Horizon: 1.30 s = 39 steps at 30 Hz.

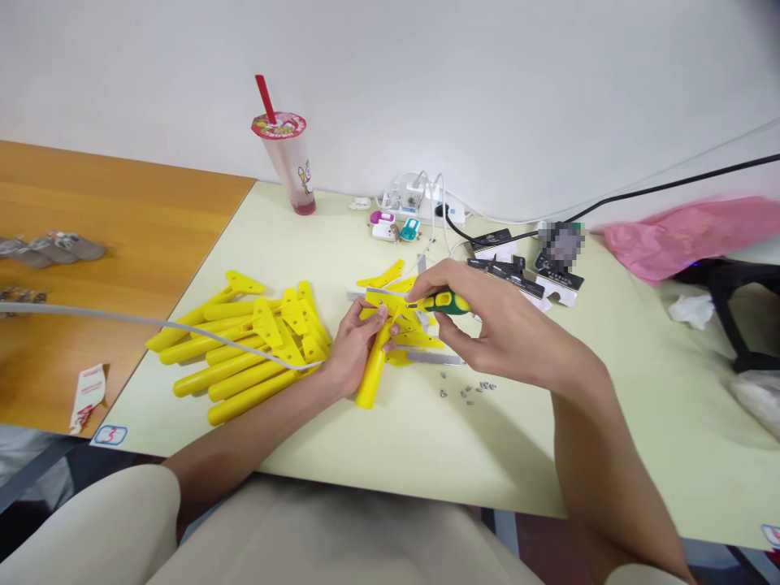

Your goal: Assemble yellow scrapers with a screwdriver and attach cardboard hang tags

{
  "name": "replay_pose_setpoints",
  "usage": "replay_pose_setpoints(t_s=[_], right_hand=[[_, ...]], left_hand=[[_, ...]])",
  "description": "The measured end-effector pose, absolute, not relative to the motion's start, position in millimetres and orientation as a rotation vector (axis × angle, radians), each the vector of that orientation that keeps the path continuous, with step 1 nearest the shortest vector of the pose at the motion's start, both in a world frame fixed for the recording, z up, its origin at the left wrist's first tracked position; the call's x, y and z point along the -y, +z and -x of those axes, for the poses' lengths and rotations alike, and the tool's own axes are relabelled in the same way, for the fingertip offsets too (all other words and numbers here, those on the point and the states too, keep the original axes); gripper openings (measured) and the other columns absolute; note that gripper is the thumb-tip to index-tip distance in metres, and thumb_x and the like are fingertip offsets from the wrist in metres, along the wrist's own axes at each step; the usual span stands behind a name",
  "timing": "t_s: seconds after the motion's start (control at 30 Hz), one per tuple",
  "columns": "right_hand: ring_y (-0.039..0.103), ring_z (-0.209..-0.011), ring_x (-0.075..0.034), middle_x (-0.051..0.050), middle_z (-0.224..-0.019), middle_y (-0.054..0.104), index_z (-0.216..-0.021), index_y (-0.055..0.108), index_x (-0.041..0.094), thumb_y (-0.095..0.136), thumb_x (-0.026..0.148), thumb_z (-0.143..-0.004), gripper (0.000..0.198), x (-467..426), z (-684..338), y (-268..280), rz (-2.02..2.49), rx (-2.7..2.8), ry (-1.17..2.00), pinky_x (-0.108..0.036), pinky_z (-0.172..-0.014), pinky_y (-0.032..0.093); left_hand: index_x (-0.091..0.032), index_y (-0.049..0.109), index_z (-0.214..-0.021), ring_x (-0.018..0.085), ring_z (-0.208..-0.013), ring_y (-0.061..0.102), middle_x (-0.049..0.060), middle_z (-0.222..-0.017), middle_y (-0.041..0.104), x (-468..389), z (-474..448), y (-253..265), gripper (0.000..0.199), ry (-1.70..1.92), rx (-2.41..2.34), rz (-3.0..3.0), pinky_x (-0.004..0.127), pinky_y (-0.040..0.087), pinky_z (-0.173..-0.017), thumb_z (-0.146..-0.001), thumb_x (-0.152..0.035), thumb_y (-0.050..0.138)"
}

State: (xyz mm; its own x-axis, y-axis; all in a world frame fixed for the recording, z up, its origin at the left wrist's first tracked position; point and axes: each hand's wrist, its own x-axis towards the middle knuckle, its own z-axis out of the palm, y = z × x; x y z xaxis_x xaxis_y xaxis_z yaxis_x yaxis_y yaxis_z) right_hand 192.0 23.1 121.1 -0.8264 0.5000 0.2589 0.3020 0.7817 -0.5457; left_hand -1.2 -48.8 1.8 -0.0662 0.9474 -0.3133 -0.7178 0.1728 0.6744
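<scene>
My left hand (350,349) is closed around a yellow plastic scraper (370,380), its handle angled down towards me. A metal strip lies along the scraper's wide head. In my right hand (505,329) is a green and yellow screwdriver (449,303), its tip pointing left at the scraper's head; whether it touches a screw is too small to tell. Behind and below my hands lie loose yellow head plates (383,276) and metal blades (435,357). Small screws (484,387) are scattered to the right. Several yellow scraper handles (244,378) are heaped left of my left hand.
A drink cup (291,166) with a red straw stands at the back left. Along the wall is a power strip (420,203) with cables. Black-and-white cards (509,276) lie right of it, then a pink bag (688,236). A pale cable (152,319) crosses the left foreground.
</scene>
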Motion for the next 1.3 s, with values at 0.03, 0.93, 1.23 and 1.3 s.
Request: replay_pose_setpoints(t_s=[0.03,0.93,1.23,1.3], right_hand=[[0.069,-0.117,-0.03,-0.009,-0.129,0.07,-0.13,0.059,0.028,0.057,0.014,-0.096,0.037,-23,-192,122,0.594,2.595,0.707,-0.044,-0.095,0.058],[0.07,-0.102,-0.027,-0.011,-0.121,0.069,-0.13,0.057,0.026,0.054,0.029,-0.109,0.021,-32,-196,121,0.598,2.464,0.413,-0.043,-0.089,0.058],[0.069,-0.102,-0.025,-0.01,-0.121,0.068,-0.126,0.057,0.027,0.055,0.025,-0.109,0.018,-34,-191,114,0.573,2.47,0.52,-0.042,-0.089,0.057],[0.069,-0.101,-0.025,-0.01,-0.12,0.067,-0.126,0.057,0.026,0.056,0.026,-0.108,0.018,-34,-190,114,0.588,2.476,0.506,-0.042,-0.088,0.057]], left_hand=[[-0.023,0.052,-0.094,0.011,-0.074,0.064,-0.002,-0.096,0.065,49,1,2,0.044,1.411,-0.861,-0.343,0.021,0.042,-0.054,-0.08,-0.031,0.093],[-0.023,0.049,-0.093,0.01,-0.073,0.059,-0.003,-0.09,0.06,52,-15,8,0.05,1.403,-0.79,-0.321,0.02,0.041,-0.052,-0.077,-0.03,0.096],[-0.022,0.052,-0.093,0.009,-0.074,0.059,-0.003,-0.092,0.058,54,-10,2,0.046,1.381,-0.734,-0.27,0.019,0.041,-0.053,-0.079,-0.029,0.096],[-0.022,0.052,-0.093,0.01,-0.074,0.059,-0.002,-0.092,0.058,54,-10,2,0.045,1.372,-0.719,-0.257,0.019,0.041,-0.053,-0.08,-0.028,0.095]])
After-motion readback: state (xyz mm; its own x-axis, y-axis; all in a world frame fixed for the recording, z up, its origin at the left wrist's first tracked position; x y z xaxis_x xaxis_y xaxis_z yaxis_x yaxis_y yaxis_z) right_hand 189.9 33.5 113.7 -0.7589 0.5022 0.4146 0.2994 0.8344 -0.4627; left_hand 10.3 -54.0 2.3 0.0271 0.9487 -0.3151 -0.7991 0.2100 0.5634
